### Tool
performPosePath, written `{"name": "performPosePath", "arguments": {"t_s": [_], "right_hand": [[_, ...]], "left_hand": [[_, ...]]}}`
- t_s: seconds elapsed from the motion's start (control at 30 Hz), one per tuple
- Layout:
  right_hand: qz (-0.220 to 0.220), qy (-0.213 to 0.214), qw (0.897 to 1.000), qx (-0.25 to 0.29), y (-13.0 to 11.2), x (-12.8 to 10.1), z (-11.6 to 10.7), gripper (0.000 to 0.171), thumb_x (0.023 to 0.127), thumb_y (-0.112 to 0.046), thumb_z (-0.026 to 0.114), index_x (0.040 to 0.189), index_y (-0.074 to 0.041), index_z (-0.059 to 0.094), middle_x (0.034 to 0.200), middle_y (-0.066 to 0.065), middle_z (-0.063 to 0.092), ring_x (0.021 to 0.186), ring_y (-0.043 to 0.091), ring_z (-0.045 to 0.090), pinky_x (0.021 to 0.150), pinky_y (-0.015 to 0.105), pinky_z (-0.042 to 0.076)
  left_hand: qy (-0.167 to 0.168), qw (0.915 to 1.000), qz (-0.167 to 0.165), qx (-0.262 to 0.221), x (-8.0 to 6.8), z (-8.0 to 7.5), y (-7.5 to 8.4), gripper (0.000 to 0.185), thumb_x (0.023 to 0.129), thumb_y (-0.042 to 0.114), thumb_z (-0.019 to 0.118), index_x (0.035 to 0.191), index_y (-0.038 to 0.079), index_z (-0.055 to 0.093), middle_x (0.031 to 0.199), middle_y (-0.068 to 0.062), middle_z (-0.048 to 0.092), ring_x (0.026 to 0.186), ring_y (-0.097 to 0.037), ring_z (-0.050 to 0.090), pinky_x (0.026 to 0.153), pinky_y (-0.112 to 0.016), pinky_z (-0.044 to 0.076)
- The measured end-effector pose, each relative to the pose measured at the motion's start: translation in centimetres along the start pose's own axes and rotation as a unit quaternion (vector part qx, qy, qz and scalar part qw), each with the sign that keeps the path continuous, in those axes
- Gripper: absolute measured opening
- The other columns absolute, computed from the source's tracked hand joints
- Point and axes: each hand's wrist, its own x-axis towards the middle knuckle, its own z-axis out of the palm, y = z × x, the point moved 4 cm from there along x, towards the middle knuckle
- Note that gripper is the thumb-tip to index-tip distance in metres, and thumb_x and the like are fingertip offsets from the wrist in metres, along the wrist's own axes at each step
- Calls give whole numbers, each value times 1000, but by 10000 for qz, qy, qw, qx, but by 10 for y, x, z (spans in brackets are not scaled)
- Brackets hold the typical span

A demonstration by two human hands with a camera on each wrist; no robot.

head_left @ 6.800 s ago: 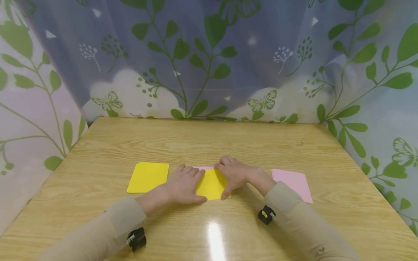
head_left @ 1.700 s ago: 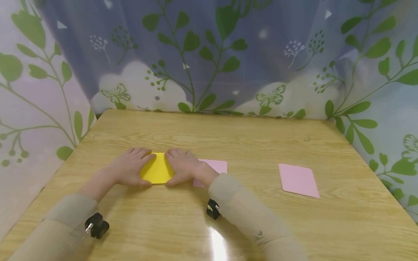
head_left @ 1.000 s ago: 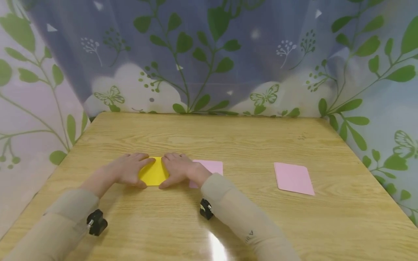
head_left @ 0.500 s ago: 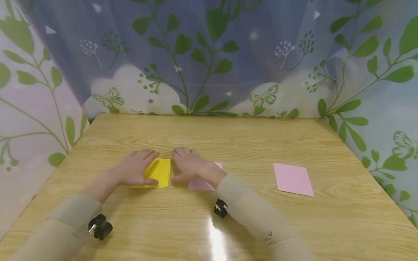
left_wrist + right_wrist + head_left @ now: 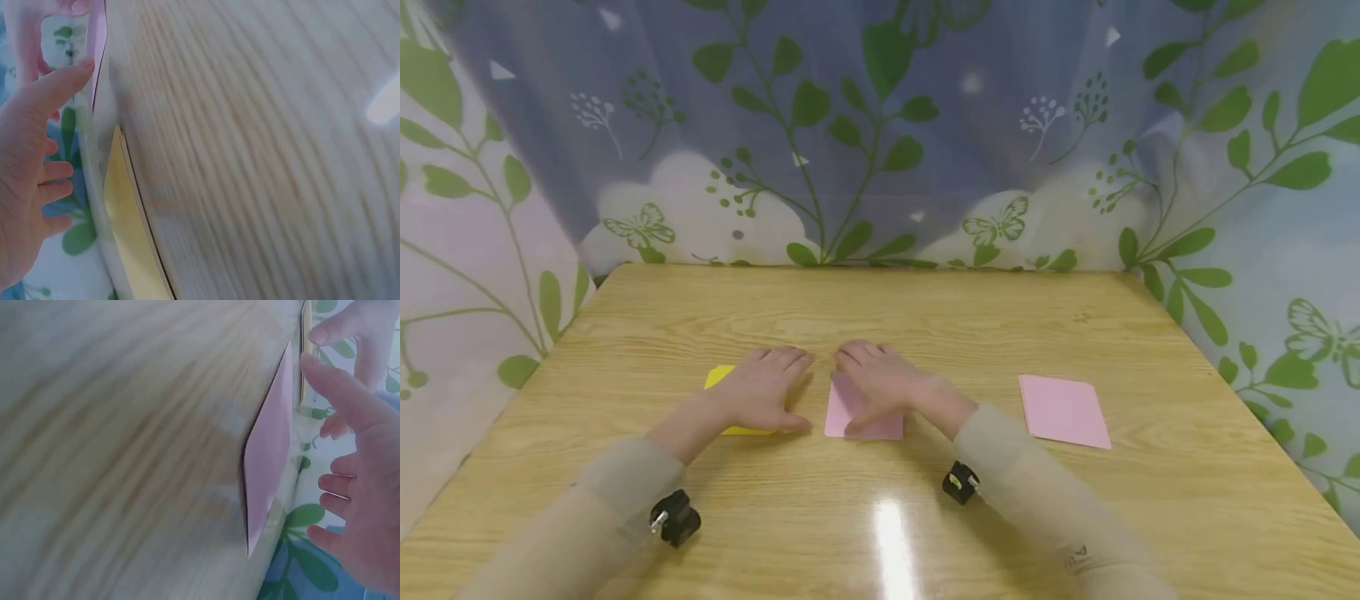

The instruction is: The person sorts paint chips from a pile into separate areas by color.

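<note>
Pink card (image 5: 859,411) lies directly beneath the right hand (image 5: 883,385), whose straight, relaxed fingers (image 5: 859,354) hover flat over it, gripping nothing; whether they touch it cannot be told. Its long axis runs along those fingers, away from the person. It is a thin, flat, matte sheet with rounded corners. Just past the thumb, the left hand (image 5: 763,390) spreads flat over a yellow card (image 5: 718,377), farther from the pink one.
</note>
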Motion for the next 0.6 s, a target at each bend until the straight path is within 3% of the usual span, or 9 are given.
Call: {"name": "performPosePath", "arguments": {"t_s": [0.27, 0.6], "right_hand": [[267, -492, 9984, 116, 16, -24, 10, 110, 69, -67, 65, 146, -2, 20, 149, 15, 24, 136, 29, 23, 105, 48, 25], [227, -364, 9990, 131, 27, -36, 17, 102, 68, -62, 68, 141, -2, 31, 138, 15, 39, 126, 28, 38, 100, 43, 35]], "left_hand": [[-101, 9996, 259, -65, 17, 13, 12, 96, 75, 65, 58, 141, 1, 33, 141, -18, 37, 130, -35, 31, 102, -54, 26], [-250, 9986, 404, -248, 31, 16, 26, 90, 78, 62, 58, 141, 3, 34, 140, -14, 40, 129, -32, 33, 103, -52, 26]]}}
